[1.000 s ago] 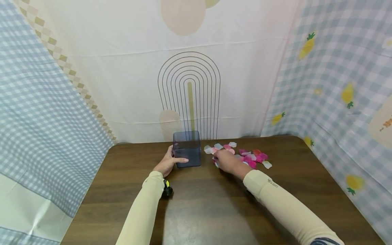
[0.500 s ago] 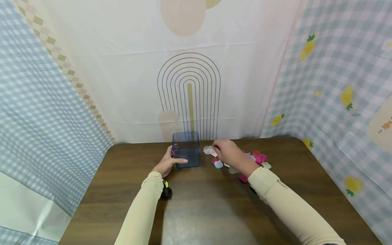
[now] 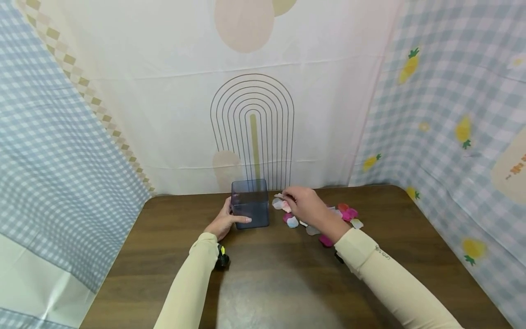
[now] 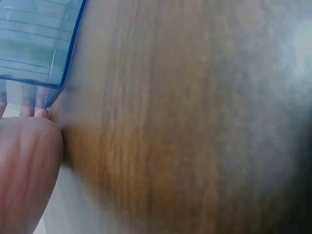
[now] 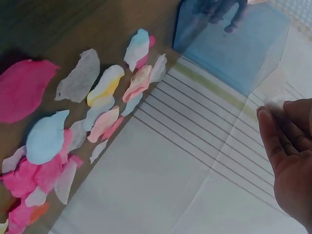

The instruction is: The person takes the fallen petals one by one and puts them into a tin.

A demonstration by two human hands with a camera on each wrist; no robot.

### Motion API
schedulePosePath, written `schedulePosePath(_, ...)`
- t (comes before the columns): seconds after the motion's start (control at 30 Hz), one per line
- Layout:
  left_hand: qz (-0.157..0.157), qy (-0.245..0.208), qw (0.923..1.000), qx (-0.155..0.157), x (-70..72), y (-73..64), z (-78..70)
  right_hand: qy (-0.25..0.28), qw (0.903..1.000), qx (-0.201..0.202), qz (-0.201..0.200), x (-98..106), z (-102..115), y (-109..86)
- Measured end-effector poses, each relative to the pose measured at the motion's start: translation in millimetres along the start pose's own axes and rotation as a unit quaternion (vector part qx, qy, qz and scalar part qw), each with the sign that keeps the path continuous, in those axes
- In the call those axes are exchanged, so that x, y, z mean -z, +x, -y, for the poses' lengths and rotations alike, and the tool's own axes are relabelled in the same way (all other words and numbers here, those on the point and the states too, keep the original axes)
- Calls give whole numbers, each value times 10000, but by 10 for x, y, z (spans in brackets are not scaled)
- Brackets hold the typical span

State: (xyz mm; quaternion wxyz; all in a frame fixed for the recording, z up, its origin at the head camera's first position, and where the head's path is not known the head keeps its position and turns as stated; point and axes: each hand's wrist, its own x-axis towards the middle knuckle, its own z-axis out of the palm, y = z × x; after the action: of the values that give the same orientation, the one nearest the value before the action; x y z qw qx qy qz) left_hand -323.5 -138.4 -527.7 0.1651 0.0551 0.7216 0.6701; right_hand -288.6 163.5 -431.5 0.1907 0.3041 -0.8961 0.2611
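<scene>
A see-through blue-grey plastic box [image 3: 250, 214] stands at the back of the wooden table. My left hand [image 3: 223, 221] grips its left side, thumb across the front wall and fingers round the side. In the left wrist view, fingers show through the box's [image 4: 36, 44] wall. To the right of the box, my right hand [image 3: 305, 205] is raised over scattered artificial petals [image 3: 292, 222]. Its thumb and fingertips pinch a pale petal [image 5: 275, 99], blurred in the right wrist view. Pink, white, blue and yellow-edged petals [image 5: 46, 136] lie below, partly hidden by the hand in the head view.
The brown wooden table [image 3: 263, 278] ends against a white patterned cloth [image 3: 176, 137] just behind the box. Blue checked cloth [image 3: 444, 137] hangs at both sides. More petals, magenta and red ones [image 3: 349, 214] among them, lie right of the right hand.
My right hand has risen from the petal pile and shifted slightly toward the back, a pale petal now showing at its fingertips. My left hand stays on the box.
</scene>
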Motion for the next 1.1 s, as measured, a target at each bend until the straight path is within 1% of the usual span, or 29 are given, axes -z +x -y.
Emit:
schedulePosePath(0.13, -14, -13, 10000, -11, -14, 4, 1, -73, 9998, 166, -122, -45, 52, 53)
schedulePosePath(0.27, -50, -77, 9999, -58, -29, 18, 3, -177, 9991, 306, -251, -144, 85, 161)
schedulePosePath(0.47, -94, -184, 9998, 34, -35, 17, 13, -68, 9990, 420, -141, -355, 122, 383)
schedulePosePath(0.63, -158, -269, 9995, 24, -26, 15, 15, -84, 9986, 504, 159, -549, 175, 612)
schedulePosePath(0.8, -174, -275, 9995, 57, -4, -2, 29, -156, 9960, 266, 840, -712, 253, 793)
schedulePosePath(0.9, -195, -275, 9994, 108, 1, -7, 35, -17, 9926, 49, 1216, -768, 291, 849)
schedulePosePath(0.97, -188, -282, 9994, 100, 0, -2, 33, 78, 9910, -81, 1334, -792, 305, 870)
schedulePosePath(1.1, -131, -302, 9994, 62, -5, 26, 23, 261, 9893, -339, 1394, -792, 325, 881)
